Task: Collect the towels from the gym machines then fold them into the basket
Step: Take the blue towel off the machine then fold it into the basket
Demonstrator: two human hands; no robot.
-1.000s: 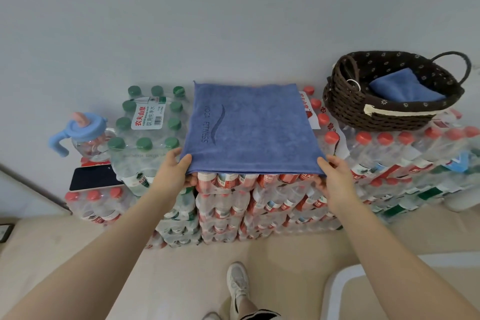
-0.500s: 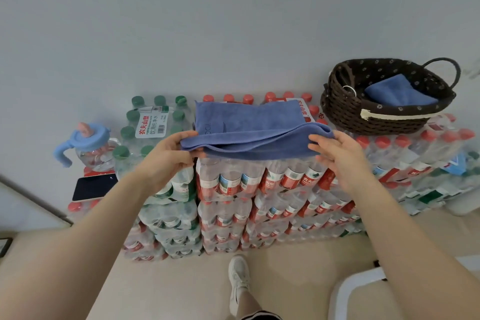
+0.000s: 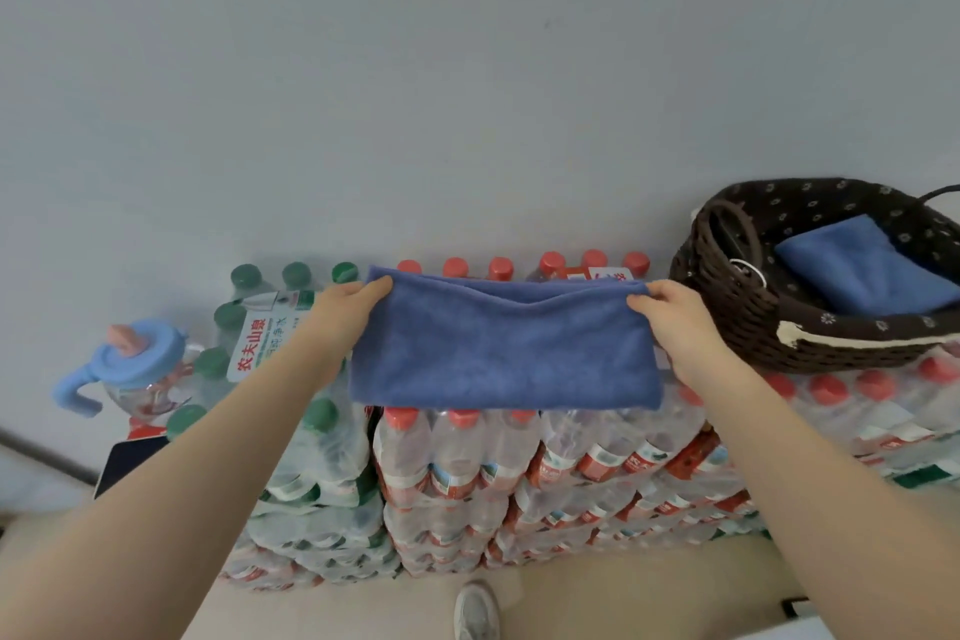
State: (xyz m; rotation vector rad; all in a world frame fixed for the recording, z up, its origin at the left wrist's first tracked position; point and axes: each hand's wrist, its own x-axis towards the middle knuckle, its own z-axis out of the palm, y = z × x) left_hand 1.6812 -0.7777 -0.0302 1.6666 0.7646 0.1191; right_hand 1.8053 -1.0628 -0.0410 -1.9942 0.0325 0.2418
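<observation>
A blue towel (image 3: 501, 351) lies folded in half on top of stacked packs of red-capped water bottles (image 3: 519, 463). My left hand (image 3: 345, 304) pinches its far left corner and my right hand (image 3: 670, 307) pinches its far right corner, both at the fold's far edge. A dark brown woven basket (image 3: 737, 322) stands to the right on the bottle packs, with another folded blue towel (image 3: 872, 265) inside it.
Green-capped bottle packs (image 3: 270, 343) stand left of the towel. A blue-lidded handled cup (image 3: 135, 364) and a dark phone (image 3: 130, 460) lie further left. A grey wall rises right behind the stack. My shoe (image 3: 475, 611) shows on the beige floor below.
Both hands lifted the towel's near edge and carried it over to the far edge, folding the towel in half. The logo side is now hidden.
</observation>
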